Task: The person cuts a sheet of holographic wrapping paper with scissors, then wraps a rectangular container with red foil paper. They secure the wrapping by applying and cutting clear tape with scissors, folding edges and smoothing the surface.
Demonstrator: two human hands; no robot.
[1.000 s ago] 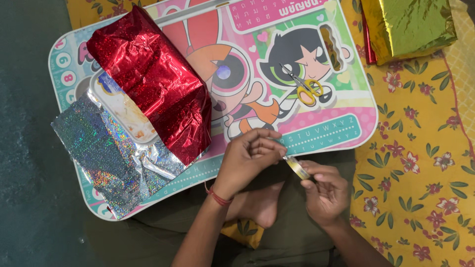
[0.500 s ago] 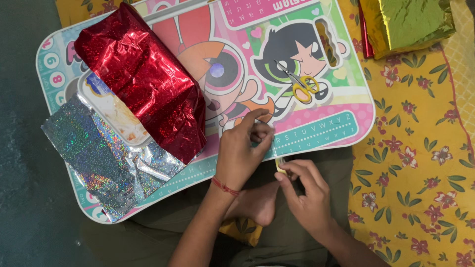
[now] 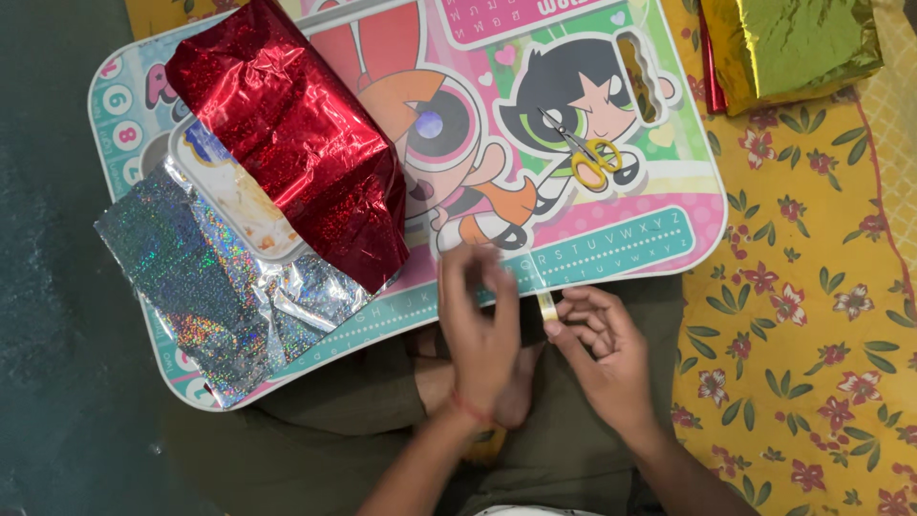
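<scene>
Cartoon-printed lap tray (image 3: 611, 253) as landmark. Red foil-wrapped box (image 3: 291, 134) on its left half, holographic silver sheet (image 3: 205, 287) overhanging lower left corner. Gold foil parcel (image 3: 788, 43) beyond upper right corner on floral cloth. Yellow-handled scissors (image 3: 590, 153) right of centre. Left hand (image 3: 480, 330) at near edge, fingers pinched, blurred. Right hand (image 3: 602, 349) beside it, fingers gripping small tape roll (image 3: 546, 306) just below near edge.

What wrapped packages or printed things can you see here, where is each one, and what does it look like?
Red foil package: on the lap table's left half, crinkled, shiny.
Silver foil sheet: lower left, holographic, flat.
Gold foil package: top right, on the flowered yellow cloth.
Lap table: cartoon print, pink and teal.
</scene>
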